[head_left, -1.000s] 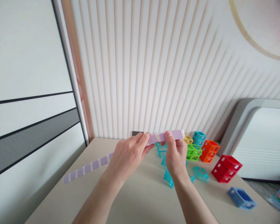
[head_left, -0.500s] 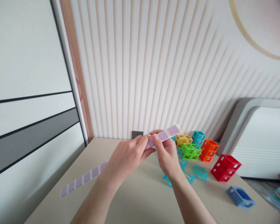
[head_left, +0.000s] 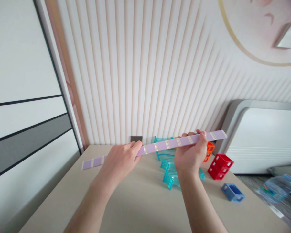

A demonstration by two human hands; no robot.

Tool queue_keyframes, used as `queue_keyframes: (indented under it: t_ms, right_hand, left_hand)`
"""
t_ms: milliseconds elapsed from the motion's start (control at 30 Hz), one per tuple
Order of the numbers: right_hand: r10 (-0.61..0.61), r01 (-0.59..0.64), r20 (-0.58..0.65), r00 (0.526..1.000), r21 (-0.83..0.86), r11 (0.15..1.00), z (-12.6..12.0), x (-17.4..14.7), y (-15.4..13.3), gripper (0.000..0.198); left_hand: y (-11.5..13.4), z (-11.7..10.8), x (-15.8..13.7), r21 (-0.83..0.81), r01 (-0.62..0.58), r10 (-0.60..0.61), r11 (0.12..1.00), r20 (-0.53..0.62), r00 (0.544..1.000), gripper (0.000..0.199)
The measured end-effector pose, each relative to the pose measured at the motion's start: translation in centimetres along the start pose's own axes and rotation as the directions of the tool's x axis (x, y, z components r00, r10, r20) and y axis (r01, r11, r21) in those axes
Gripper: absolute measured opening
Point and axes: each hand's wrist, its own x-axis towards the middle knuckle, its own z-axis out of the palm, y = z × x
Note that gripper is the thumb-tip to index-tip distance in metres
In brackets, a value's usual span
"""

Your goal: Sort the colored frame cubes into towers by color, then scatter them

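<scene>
A long purple segmented strip (head_left: 162,146), with pale bands between its sections, stretches across the middle above the table. My left hand (head_left: 120,163) grips it with thumb and fingers, seen from the back of the hand. Left of that hand, a purple length comes out and tilts down a little; the hand hides where the two lengths meet. Toward the other end, my right hand (head_left: 191,155) is closed on the strip, palm up, thumb over its front edge. The strip's right tip sticks out past the thumb. Turquoise clear plastic pieces (head_left: 169,176) lie below, partly behind my right hand.
On the right of the table (head_left: 135,207) are a red openwork block (head_left: 220,166), an orange one (head_left: 209,151) and a blue frame block (head_left: 233,192). A ribbed wall (head_left: 126,81) with a dark socket (head_left: 136,138) stands behind. A clear bottle (head_left: 277,187) lies beyond the table's right edge.
My right hand has moved right along the strip, away from my left hand, and turned palm up. More of the strip shows between them. The view has shifted, and the strip lies flatter.
</scene>
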Motion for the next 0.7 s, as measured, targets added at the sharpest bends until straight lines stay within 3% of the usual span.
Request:
queue_keyframes:
  t_ms: [167, 300, 367, 433, 500, 633, 700]
  right_hand:
    - [0.193, -0.175, 0.222, 0.956, -0.097, 0.98, 0.7, -2.9, 1.3, 0.029]
    - [0.368, -0.311, 0.444, 0.817, -0.198, 0.93, 0.0, -5.0, 1.2, 0.035]
    - [0.451, -0.363, 0.486, 0.748, -0.269, 0.892, -1.3, -5.2, 0.5, 0.043]
    - [0.506, -0.404, 0.47, 0.724, -0.305, 0.862, -3.4, -5.1, -0.4, 0.048]
    - [0.548, -0.458, 0.397, 0.736, -0.305, 0.835, -6.4, -5.0, -1.4, 0.052]
    - [0.611, -0.558, 0.137, 0.779, -0.293, 0.777, -14.3, -6.3, -3.2, 0.054]
    - [0.688, -0.629, 0.058, 0.723, -0.357, 0.691, -18.6, -7.7, -3.7, 0.059]
  left_hand:
    - [0.8, -0.2, 0.1, 0.05, -0.002, 0.001, 0.999, 0.027, 1.0, 0.007]
    - [0.9, -0.6, 0.2, 0.064, 0.007, -0.009, 0.998, 0.018, 1.0, 0.008]
    - [1.3, -0.7, 0.0, 0.058, 0.001, -0.003, 0.998, 0.033, 0.999, 0.009]
    - [2.0, -0.7, -0.6, 0.01, -0.031, 0.03, 0.999, 0.084, 0.996, 0.008]
    - [2.9, -0.4, -1.7, -0.096, -0.097, 0.111, 0.991, 0.163, 0.98, 0.005]
    - [4.7, 1.4, -6.1, -0.288, -0.162, 0.252, 0.944, 0.306, 0.918, 0.022]
    - [5.2, 3.0, -8.7, -0.316, -0.142, 0.263, 0.938, 0.386, 0.884, 0.024]
